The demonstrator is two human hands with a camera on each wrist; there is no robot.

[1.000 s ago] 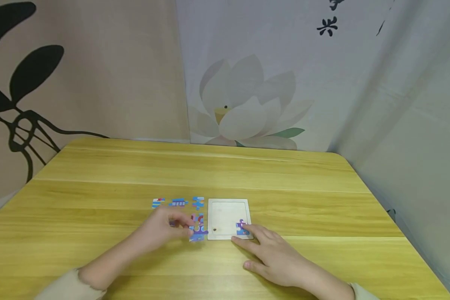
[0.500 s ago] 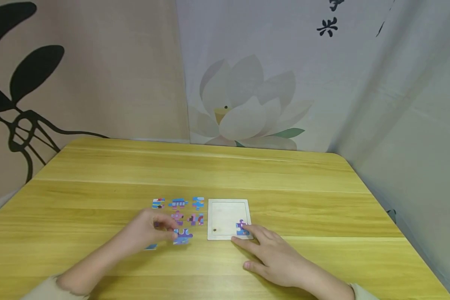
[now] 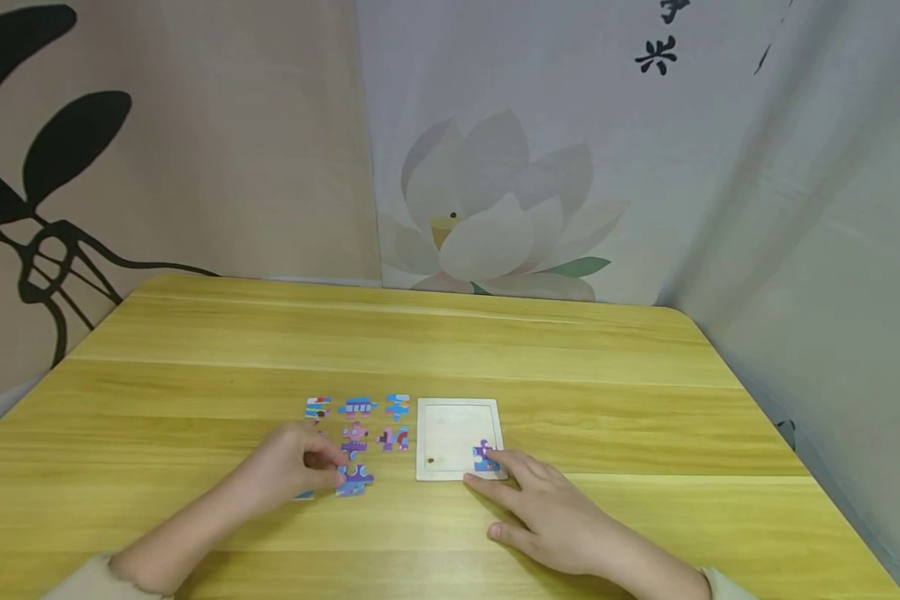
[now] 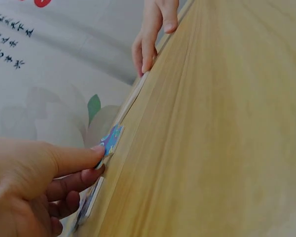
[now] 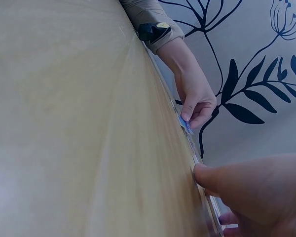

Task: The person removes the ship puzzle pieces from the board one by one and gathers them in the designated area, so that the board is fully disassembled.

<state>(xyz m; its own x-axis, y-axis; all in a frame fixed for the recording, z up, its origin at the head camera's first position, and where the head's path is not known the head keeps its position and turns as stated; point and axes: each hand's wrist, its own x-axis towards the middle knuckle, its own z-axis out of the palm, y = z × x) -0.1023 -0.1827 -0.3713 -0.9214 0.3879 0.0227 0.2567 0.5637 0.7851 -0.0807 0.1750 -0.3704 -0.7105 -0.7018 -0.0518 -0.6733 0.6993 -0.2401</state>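
Observation:
In the head view my left hand (image 3: 291,463) pinches a blue and purple jigsaw piece (image 3: 356,481) by its left side, low over the table. The left wrist view shows this piece (image 4: 112,140) between thumb and fingertips, tilted. My right hand (image 3: 551,512) lies with fingers spread at the lower right corner of a white square puzzle tray (image 3: 453,425). One fingertip touches a purple and blue piece (image 3: 483,457) inside that corner. Other loose pieces, such as a blue piece with a bus-like picture (image 3: 357,407), lie in rows left of the tray. My left hand partly hides some of them.
The wooden table (image 3: 607,375) stretches to all sides of the tray. Behind it hangs a pale curtain (image 3: 270,167) with plant and lotus prints. A blue piece (image 3: 304,495) peeks out under my left hand.
The left hand has carried its jigsaw piece leftward, away from the tray, to a spot below the loose pieces. The right hand has stayed in place on the tray corner.

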